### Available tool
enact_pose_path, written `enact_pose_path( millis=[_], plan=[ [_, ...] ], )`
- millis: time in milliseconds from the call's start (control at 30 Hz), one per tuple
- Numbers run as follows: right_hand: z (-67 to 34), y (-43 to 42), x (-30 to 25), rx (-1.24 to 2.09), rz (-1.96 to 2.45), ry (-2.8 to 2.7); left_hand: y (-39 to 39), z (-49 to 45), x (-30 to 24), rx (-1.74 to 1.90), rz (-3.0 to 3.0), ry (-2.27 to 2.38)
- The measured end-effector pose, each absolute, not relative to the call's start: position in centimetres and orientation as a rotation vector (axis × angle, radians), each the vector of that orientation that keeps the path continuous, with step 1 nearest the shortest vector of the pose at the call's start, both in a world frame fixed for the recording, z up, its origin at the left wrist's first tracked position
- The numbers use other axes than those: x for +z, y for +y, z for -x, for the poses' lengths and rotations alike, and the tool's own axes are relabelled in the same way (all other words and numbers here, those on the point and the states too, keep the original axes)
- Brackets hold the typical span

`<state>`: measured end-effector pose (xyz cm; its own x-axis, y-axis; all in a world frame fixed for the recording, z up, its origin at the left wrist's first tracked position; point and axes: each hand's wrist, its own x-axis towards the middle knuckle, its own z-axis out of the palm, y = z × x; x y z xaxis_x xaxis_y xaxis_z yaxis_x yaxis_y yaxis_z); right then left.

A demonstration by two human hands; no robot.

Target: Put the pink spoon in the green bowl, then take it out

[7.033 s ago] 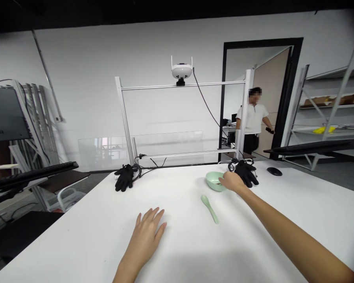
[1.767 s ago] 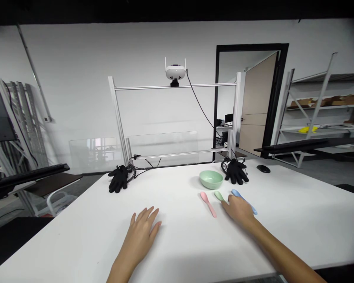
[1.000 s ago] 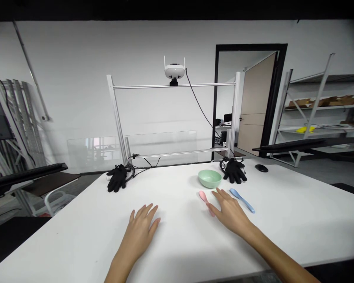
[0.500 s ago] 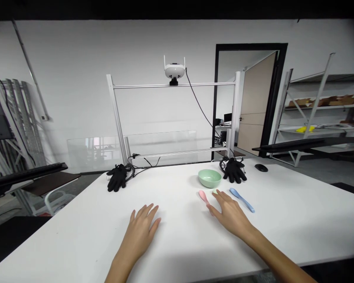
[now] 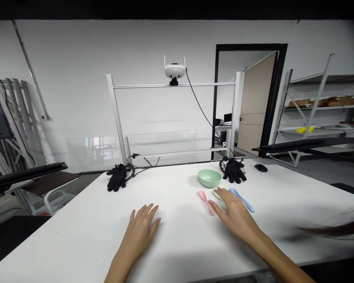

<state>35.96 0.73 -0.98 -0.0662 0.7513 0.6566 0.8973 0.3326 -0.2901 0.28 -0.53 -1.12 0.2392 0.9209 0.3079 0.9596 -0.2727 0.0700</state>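
Note:
My right hand [image 5: 236,216] lies flat with its fingers apart, covering most of a mint-green plastic spoon [image 5: 216,193]. A pink plastic spoon [image 5: 205,202] lies just left of that hand, and a blue plastic spoon [image 5: 242,199] lies along its fingertips on the right. Beyond them stands a mint-green bowl [image 5: 209,178]. My left hand [image 5: 140,232] rests open on the white table [image 5: 76,239], touching nothing else. A black glove [image 5: 117,177] lies ahead of it, and another black glove [image 5: 234,170] lies just right of the bowl.
An aluminium frame [image 5: 174,85] with a white headset camera [image 5: 174,71] stands at the table's far edge, with cables near the gloves. A black mouse [image 5: 261,168] sits far right. A blurred dark streak [image 5: 333,232] crosses the right side.
My right hand has shifted right, back over the green spoon, between the pink and blue spoons. The blurred dark streak has appeared at right. My left hand has not moved.

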Motion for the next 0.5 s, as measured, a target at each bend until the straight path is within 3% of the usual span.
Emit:
enact_pose_path(
  millis=[500],
  plan=[
    [-35.2, -1.4, 2.4, -0.193, 1.404, -1.663, -0.7, -0.3, -1.2, -0.482, 2.379, -1.814]
  ],
)
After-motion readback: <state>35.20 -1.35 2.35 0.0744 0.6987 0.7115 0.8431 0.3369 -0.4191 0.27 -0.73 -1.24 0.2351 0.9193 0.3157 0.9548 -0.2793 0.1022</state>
